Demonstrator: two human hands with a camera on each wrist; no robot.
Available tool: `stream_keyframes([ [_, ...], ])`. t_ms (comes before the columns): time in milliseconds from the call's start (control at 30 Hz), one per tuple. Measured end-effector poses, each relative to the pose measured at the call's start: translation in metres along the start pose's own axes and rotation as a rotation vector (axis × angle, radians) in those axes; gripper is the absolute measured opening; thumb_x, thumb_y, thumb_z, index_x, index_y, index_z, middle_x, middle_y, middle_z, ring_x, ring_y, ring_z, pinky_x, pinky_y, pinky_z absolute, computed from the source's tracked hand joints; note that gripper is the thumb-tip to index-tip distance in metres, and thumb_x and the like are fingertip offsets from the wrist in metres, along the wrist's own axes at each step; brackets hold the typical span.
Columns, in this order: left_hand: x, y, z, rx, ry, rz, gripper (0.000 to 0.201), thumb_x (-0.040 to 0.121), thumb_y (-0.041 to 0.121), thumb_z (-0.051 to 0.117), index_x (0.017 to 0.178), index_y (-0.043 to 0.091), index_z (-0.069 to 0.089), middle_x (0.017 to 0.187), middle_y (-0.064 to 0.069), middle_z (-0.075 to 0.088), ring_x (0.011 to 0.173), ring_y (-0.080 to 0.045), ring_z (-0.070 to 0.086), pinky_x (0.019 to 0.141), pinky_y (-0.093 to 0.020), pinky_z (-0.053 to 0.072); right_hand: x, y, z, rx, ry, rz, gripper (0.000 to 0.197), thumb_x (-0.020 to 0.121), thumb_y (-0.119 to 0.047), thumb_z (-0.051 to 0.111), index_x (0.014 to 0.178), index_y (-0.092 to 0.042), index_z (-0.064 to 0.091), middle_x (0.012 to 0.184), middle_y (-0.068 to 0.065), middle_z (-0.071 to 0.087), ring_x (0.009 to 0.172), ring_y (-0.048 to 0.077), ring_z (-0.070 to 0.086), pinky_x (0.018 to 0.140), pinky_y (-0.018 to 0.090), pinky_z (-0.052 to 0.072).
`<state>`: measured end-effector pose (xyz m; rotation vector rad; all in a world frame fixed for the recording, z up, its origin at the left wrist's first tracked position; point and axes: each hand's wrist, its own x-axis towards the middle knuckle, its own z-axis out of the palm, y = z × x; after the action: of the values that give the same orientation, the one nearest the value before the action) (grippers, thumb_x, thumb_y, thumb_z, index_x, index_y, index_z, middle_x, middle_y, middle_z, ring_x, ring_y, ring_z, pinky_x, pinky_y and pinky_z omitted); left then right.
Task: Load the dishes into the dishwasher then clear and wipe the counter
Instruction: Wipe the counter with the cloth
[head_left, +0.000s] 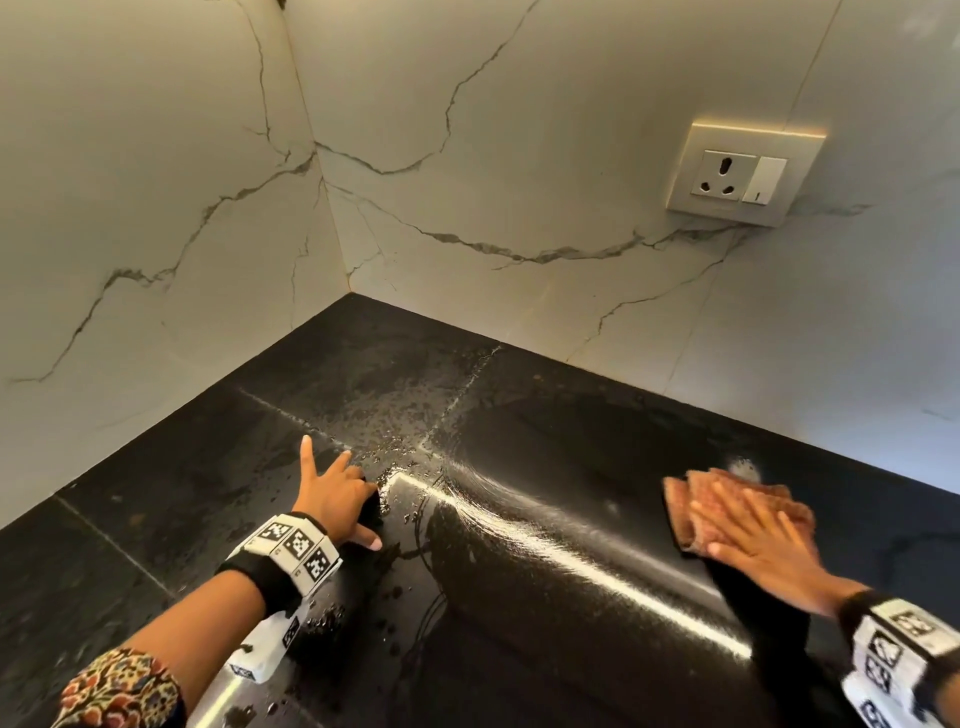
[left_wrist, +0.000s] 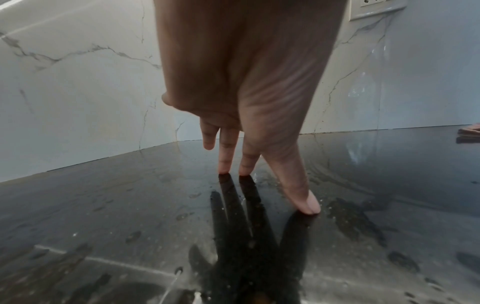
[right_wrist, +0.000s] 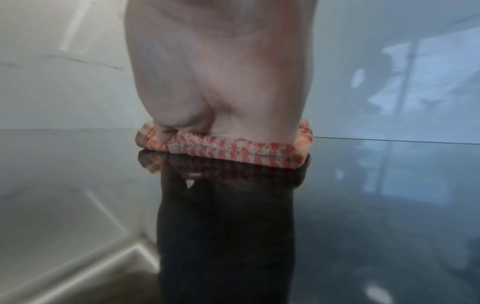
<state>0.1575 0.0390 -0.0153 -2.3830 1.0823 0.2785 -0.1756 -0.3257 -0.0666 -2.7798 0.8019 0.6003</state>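
Folded orange-and-white woven cloth (head_left: 737, 506) flat on glossy black stone counter (head_left: 571, 431), toward its right side and near the back wall. Pinned under right hand (head_left: 763, 545), fingers straight and laid close together across the top, palm down; cloth's edge seen bulging out beneath the heel of the palm (right_wrist: 226, 148) in the right wrist view. Well apart to the left, left hand (head_left: 337, 501) spread and braced on the wet counter, holding nothing, fingertips (left_wrist: 224, 168) and thumb touching the surface. Water droplets and streaks (head_left: 395, 447) between the two hands, along a pale seam. White marble-veined wall panels (head_left: 493, 156) meeting in a corner behind; cream socket-and-switch plate (head_left: 743, 174) on the right panel.
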Motion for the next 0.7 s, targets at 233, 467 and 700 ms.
stream_keyframes([
  [233,-0.002,-0.003,0.005,-0.085,0.001,-0.009,0.083,0.075,0.070,0.050,0.144,0.029,0.028,0.151,0.005,0.027,0.145,-0.022,0.007,0.099,-0.072,-0.013,0.049,0.019,-0.040,0.222,0.042,0.331,0.058,0.099,-0.051,0.017,0.146,-0.036,-0.012,0.156,-0.006,-0.021,0.144,0.028,-0.015,0.116,0.052,-0.007],
  [467,-0.001,-0.005,0.008,-0.112,0.001,-0.006,0.083,0.076,0.070,0.050,0.145,0.029,0.027,0.152,0.005,0.024,0.145,-0.022,0.003,0.099,-0.071,-0.015,0.109,0.033,-0.047,0.298,0.029,0.381,0.077,0.079,-0.079,-0.002,0.146,-0.043,-0.007,0.155,-0.003,-0.023,0.142,0.032,-0.019,0.112,0.058,-0.012],
  [700,0.003,-0.004,0.002,-0.037,-0.022,0.036,0.084,0.076,0.070,0.049,0.144,0.023,0.032,0.150,0.000,0.029,0.145,-0.026,-0.001,0.098,-0.070,-0.018,0.132,-0.070,-0.079,0.227,0.071,0.212,0.059,0.096,-0.058,0.012,0.146,-0.038,-0.011,0.155,-0.005,-0.021,0.144,0.028,-0.016,0.115,0.054,-0.010],
])
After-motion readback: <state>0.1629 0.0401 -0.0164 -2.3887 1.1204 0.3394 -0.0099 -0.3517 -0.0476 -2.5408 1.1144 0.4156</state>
